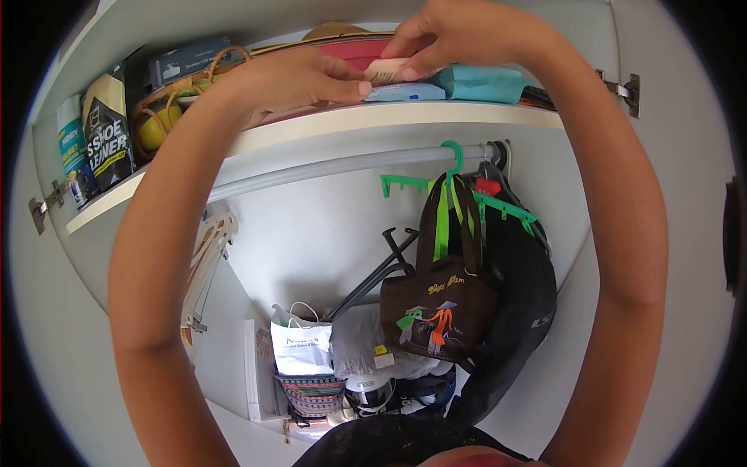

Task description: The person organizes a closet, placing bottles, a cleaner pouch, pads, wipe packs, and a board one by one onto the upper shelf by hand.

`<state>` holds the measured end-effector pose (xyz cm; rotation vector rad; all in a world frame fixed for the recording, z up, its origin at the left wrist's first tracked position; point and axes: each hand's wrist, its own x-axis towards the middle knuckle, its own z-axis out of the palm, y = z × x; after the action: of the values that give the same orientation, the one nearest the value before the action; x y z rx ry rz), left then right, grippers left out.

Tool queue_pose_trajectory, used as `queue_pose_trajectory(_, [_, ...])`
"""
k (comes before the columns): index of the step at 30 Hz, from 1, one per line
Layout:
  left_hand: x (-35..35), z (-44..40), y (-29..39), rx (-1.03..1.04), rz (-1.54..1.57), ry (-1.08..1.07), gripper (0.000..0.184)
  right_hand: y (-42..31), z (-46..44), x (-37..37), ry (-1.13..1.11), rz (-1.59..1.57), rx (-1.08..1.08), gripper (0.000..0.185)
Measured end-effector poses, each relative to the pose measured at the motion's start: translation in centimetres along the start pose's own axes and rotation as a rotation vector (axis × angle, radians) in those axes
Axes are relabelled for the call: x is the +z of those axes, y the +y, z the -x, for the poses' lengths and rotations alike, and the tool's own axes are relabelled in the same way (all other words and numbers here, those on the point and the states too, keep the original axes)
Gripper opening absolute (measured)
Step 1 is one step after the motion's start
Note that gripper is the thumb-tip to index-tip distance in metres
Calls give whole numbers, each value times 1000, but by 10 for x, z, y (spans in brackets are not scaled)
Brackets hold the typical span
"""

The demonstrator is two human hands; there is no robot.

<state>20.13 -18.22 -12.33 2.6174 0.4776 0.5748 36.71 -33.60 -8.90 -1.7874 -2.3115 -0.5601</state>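
Both my hands are raised over the high shelf point(342, 119). My right hand point(447, 40) is closed on a small beige object point(387, 71) with a row of dark slits, gripped between thumb and fingers; its exact kind is unclear. My left hand point(299, 82) comes in from the other side. Its thumb and index finger are apart, with their tips right by the left end of the beige object. Just below lies a light blue packet point(406, 93), next to a teal pouch point(486, 83). Behind them is a red item point(354, 53), partly covered by my hands.
On the shelf's left stand a spray can point(72, 144), a black shoe cleaner pouch point(106, 144) and a wicker basket point(152, 101). Under the rail point(334, 166) hang a green hanger point(453, 159), a brown embroidered bag point(440, 311) and a black bag point(529, 311). A white paper bag point(302, 350) stands below.
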Motion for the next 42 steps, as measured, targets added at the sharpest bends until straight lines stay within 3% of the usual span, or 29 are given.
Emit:
queue_pose_trajectory(5, [0,-13,-3,29,1,8,68,1,-4,-1,-38,84,-39,40])
queue_pose_trajectory(7, [2,-9,0,43,25,-55,69,13,-6,9,219,80,88,45])
queue_pose_trajectory(8, [2,-7,0,42,117,-61,69,20,1,6,220,79,89,45])
queue_pose_trajectory(16, [6,-4,6,40,199,-75,71,68,41,26,175,-169,207,79])
queue_pose_trajectory(19, [4,-5,3,38,220,-116,74,67,41,31,176,-290,164,81])
queue_pose_trajectory(22, [4,-6,0,13,82,-23,76,67,40,32,174,-314,160,79])
queue_pose_trajectory(31, [0,-12,-10,10,19,4,76,66,39,32,218,-274,155,80])
queue_pose_trajectory(33, [-3,-8,-13,36,-255,168,68,72,45,35,336,-155,100,72])
queue_pose_trajectory(35, [-7,22,5,76,-290,290,62,58,48,40,461,-31,41,64])
queue_pose_trajectory(36, [-11,44,19,119,-324,405,58,33,53,47,703,225,152,58])
queue_pose_trajectory(37, [-27,74,31,266,-554,258,75,25,62,47,834,227,141,53])
queue_pose_trajectory(38, [-26,96,29,336,-599,372,72,17,72,47,965,229,128,49])
queue_pose_trajectory(39, [-25,118,28,398,-646,492,68,23,84,45,977,-22,-12,46])
queue_pose_trajectory(40, [-8,138,20,375,-493,876,48,16,90,56,1093,-92,-53,44])
queue_pose_trajectory(42, [9,199,9,323,-562,1069,44,-16,101,84,1226,-258,-24,33])
